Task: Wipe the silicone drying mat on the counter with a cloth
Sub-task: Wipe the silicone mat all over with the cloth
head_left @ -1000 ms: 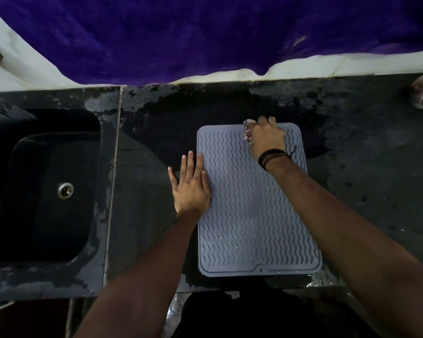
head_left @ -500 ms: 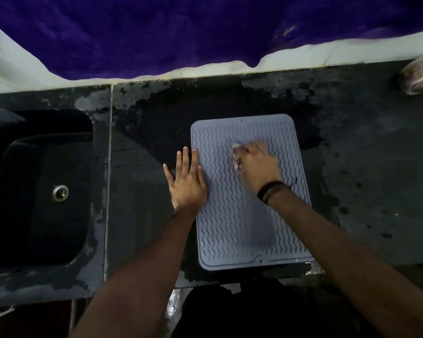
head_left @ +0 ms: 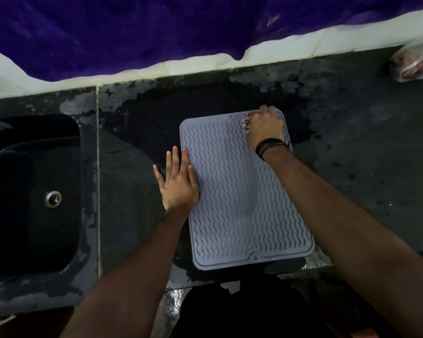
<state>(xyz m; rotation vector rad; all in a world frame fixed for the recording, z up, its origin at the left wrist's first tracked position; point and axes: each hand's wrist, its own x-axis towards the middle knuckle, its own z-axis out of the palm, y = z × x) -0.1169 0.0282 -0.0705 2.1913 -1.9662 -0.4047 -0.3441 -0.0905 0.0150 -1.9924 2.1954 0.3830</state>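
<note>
Silicone, grey-blue and ribbed in wavy lines, the drying mat (head_left: 244, 198) is lying flat on a dark, wet-patched counter (head_left: 352, 154) just right of the sink (head_left: 34, 191), its near edge at the counter's front lip. A person's right hand (head_left: 265, 126) is bunched around a small pale cloth (head_left: 246, 123) and pressing it into the mat's far right corner. The left hand (head_left: 178, 181) is lying open and flat — fingers spread, grasping nothing — across the mat's left edge, partly on the counter. The mat looks light, floppy and likely to skate on the damp stone, so pinning it by an edge seems the sensible hold — lifting would call for two corners. The cloth appears soft and damp.
</note>
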